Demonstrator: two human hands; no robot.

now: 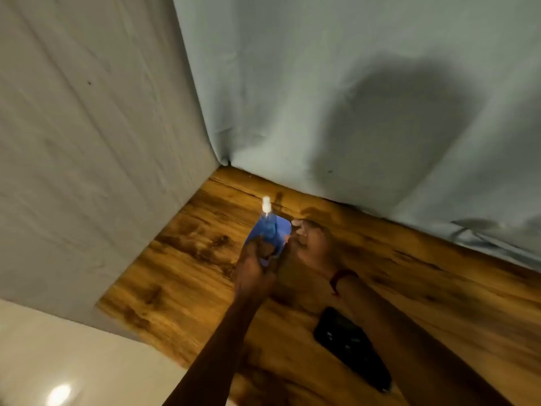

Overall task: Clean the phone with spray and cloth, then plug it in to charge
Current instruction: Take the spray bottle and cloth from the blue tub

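Observation:
A small spray bottle [267,218] with blue liquid and a white nozzle stands upright over a blue cloth [281,230] on the wooden table [181,259]. My left hand [257,265] grips the bottle's lower body. My right hand [310,244] is at the cloth's right edge with its fingers curled on it. A black phone [351,347] lies flat on the table nearer to me, partly hidden under my right forearm. No charging cable is in view.
Grey-blue fabric [351,112] hangs behind the table and a pale fabric [87,142] hangs along its left side, meeting at the far corner. Shiny pale floor [73,370] shows at lower left past the table's edge.

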